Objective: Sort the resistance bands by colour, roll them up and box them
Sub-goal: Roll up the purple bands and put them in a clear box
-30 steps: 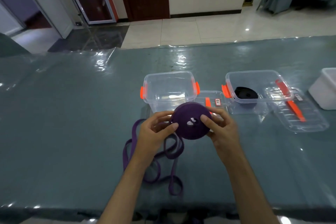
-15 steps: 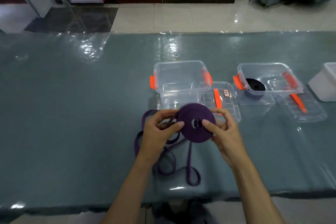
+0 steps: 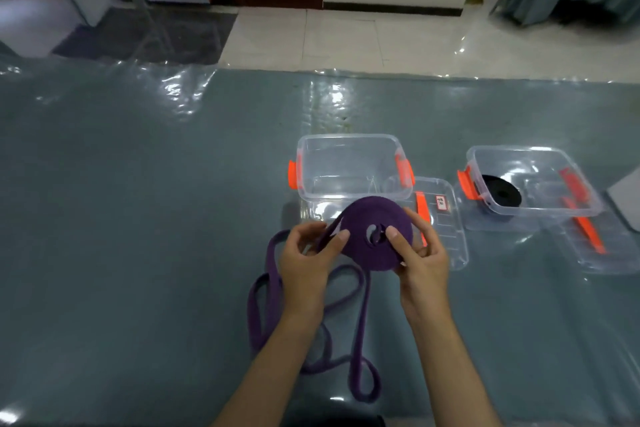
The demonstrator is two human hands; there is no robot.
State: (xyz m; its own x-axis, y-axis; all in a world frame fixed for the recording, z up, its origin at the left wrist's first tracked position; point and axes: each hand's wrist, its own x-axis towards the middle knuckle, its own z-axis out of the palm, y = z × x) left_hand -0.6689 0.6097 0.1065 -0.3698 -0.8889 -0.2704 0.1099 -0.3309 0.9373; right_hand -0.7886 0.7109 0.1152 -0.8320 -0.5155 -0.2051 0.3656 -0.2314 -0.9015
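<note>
Above the grey plastic-covered surface (image 3: 138,218), a half-rolled purple resistance band coil (image 3: 367,236) is grasped by the left hand (image 3: 308,260) and right hand (image 3: 420,260); a clear plastic box (image 3: 349,166) stands at twelve o'clock.

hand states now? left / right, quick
Left hand: closed, pinching the loose strand of the purple band where it feeds onto the roll.
Right hand: closed, holding the roll.

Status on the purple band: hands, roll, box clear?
Both hands, left hand and right hand, hold the purple roll. Loose tail not yet wound. Empty box open behind it, nothing in the way.
</note>
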